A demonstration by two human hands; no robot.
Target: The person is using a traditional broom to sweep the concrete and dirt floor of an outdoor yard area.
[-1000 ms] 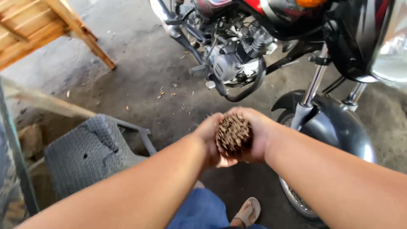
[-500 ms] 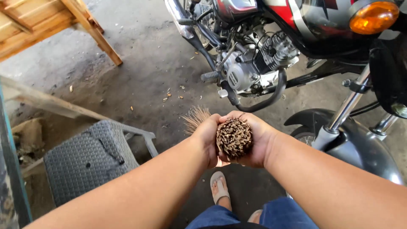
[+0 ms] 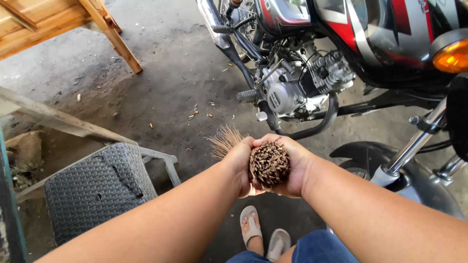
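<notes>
Motorcycle point(image 3: 341, 58), grey stool point(image 3: 97, 187), wooden bench point(image 3: 58, 22)
</notes>
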